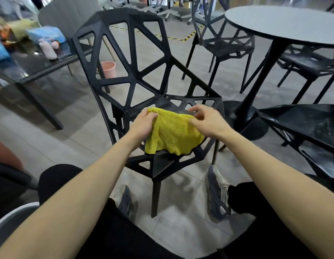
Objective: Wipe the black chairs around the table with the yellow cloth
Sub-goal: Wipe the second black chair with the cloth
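The yellow cloth [172, 134] lies spread over the seat of the nearest black chair [136, 75], its front edge draping over the seat rim; the left hand [141, 124] grips the cloth's upper left corner with curled fingers; the right hand [207, 122] pinches its right edge. The round bench [285, 25] stands to the right, with more black chairs [226, 43] around it; a pink bucket [108, 69] sits on the floor behind.

You can't read the clutter on the glass table [31, 66] at upper left — it's blurred. The round table [285, 25] and the right-hand chair [312, 124] run off the frame's right edge — the yellow cloth [171, 133] hides part of the near chair's seat [162, 165].
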{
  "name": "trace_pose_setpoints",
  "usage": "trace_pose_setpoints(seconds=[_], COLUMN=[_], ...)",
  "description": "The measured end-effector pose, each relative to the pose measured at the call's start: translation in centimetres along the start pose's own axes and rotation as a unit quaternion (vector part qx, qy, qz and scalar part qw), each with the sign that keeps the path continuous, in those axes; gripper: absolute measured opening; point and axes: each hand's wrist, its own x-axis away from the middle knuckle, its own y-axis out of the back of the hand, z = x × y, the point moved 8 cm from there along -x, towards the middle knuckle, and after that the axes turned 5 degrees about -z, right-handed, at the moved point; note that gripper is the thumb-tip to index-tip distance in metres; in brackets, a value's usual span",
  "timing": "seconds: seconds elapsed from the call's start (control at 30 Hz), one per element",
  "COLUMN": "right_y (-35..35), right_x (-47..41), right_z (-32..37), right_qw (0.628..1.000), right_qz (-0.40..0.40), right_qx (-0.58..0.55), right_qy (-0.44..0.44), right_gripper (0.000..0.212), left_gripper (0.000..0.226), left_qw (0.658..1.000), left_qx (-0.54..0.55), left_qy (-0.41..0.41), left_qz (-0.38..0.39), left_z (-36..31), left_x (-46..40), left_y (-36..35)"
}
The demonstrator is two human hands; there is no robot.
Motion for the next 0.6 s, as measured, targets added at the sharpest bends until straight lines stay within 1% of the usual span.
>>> trace_pose_setpoints(seconds=[0.07, 0.1, 0.17, 0.23, 0.3, 0.33, 0.37, 0.4, 0.43, 0.5, 0.53, 0.57, 0.6], right_y=[-2.0, -2.9, -3.4, -2.9, -2.4, -3.2, -4.9, -7.3, -9.8, -14.3, -16.1, -17.6, -18.8], right_x=[0.9, 1.3, 1.5, 0.3, -1.9, -2.9, -3.5, -3.8, -3.8, -3.5, -3.1, -2.9, -2.4], right_z=[0.8, 1.1, 1.3, 1.6, 1.4, 1.2, 0.7, 0.0, -0.8, -2.5, -3.3, -4.0, -4.3], right_qw=[0.996, 0.993, 0.988, 0.989, 0.986, 0.976, 0.963, 0.949, 0.937, 0.915, 0.906, 0.903, 0.902], right_qz=[0.046, 0.065, 0.089, 0.081, 0.032, 0.026, 0.048, 0.087, 0.135, 0.205, 0.217, 0.212, 0.197], right_qx=[0.06, 0.082, 0.101, 0.098, 0.143, 0.19, 0.237, 0.266, 0.28, 0.293, 0.309, 0.329, 0.347], right_qy=[0.044, 0.059, 0.074, 0.077, 0.085, 0.1, 0.121, 0.143, 0.162, 0.188, 0.189, 0.178, 0.167], right_gripper=[0.057, 0.054, 0.042, 0.039, 0.046, 0.052, 0.056, 0.058, 0.058, 0.063, 0.067, 0.072, 0.078], left_gripper=[0.036, 0.038, 0.037, 0.034, 0.044, 0.051, 0.054, 0.052, 0.045, 0.034, 0.037, 0.044, 0.054], left_qw=[1.0, 1.0, 1.0, 0.998, 0.991, 0.982, 0.967, 0.943, 0.906, 0.811, 0.766, 0.729, 0.703], left_qx=[-0.013, -0.016, -0.015, -0.046, -0.115, -0.17, -0.237, -0.317, -0.402, -0.553, -0.606, -0.642, -0.666], left_qy=[0.003, 0.006, 0.005, -0.026, -0.07, -0.083, -0.09, -0.101, -0.124, -0.187, -0.216, -0.237, -0.248], left_qz=[-0.011, -0.008, -0.007, -0.027, -0.027, -0.011, 0.009, 0.023, 0.03, 0.024, 0.021, 0.017, 0.012], left_z=[-0.5, -0.4, -0.3, -0.2, 0.0, 0.6, 1.5, 2.6, 3.6, 4.8, 5.3, 5.6, 5.7], left_x=[0.5, 0.6, 0.8, 0.5, -0.3, -0.7, -1.1, -1.5, -1.8, -1.7, -1.8, -2.0, -2.3], left_y=[0.0, 0.0, -0.1, 0.7, 1.6, 2.1, 2.5, 3.1, 3.8, 5.2, 5.9, 6.4, 7.0])
